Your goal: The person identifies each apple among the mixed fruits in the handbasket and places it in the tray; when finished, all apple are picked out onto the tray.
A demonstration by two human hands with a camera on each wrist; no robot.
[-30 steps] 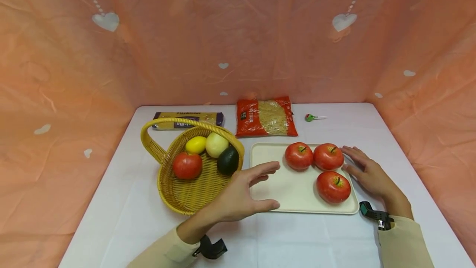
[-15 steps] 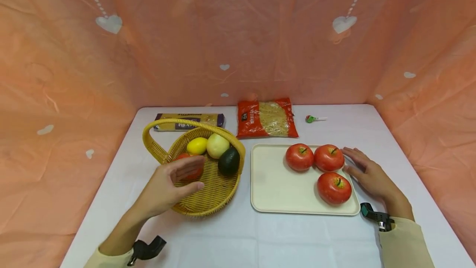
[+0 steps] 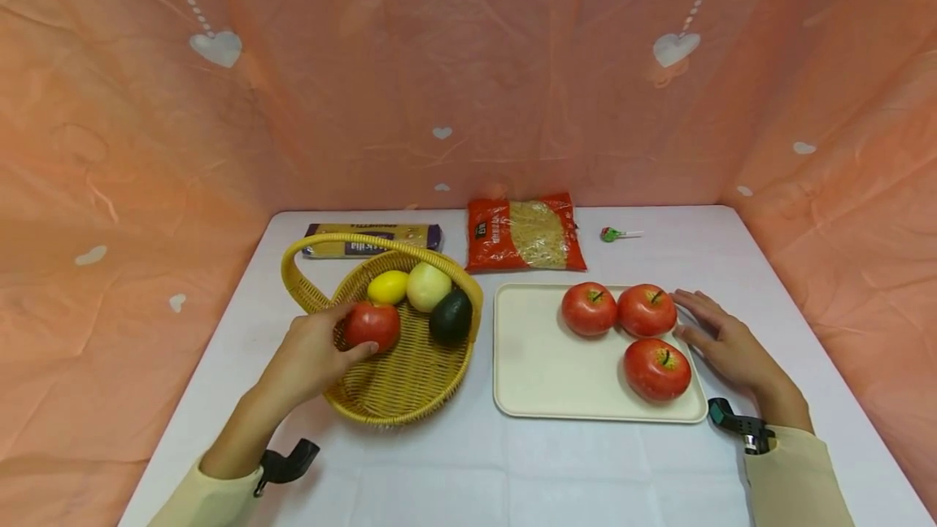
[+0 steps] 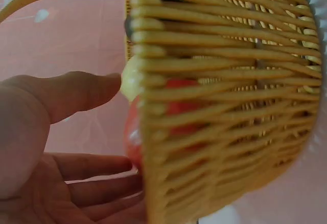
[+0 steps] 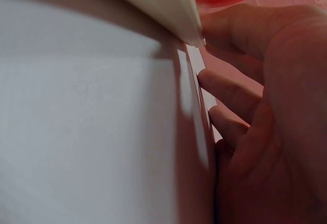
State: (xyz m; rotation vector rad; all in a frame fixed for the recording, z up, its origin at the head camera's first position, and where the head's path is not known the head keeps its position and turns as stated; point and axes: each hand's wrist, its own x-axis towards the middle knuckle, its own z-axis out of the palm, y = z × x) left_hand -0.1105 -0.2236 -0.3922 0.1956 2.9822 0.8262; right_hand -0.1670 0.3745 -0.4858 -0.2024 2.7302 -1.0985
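My left hand (image 3: 306, 350) reaches over the left rim of the yellow wicker basket (image 3: 395, 409), around a red tomato (image 3: 375, 326). Its thumb lies at the tomato's near edge, with the fingers at the far left side. In the left wrist view the thumb and fingers are spread and fairly straight, fingertips right at the tomato (image 4: 133, 137). Also in the basket are a yellow lemon (image 3: 388, 287), a pale round onion (image 3: 428, 287) and a dark green avocado (image 3: 450, 317). My right hand (image 3: 735, 350) rests, fingers relaxed, at the right edge of the cream tray (image 3: 556, 381).
Three red apples (image 3: 589, 309) sit on the tray's right part. Behind lie a spaghetti pack (image 3: 410, 238), a red pasta bag (image 3: 538, 233) and a lollipop (image 3: 613, 234). The basket's tall handle (image 3: 351, 238) arches over its back left side.
From between basket and tray, my left hand has moved left, then come down around the tomato. My right hand stays at the tray's edge.
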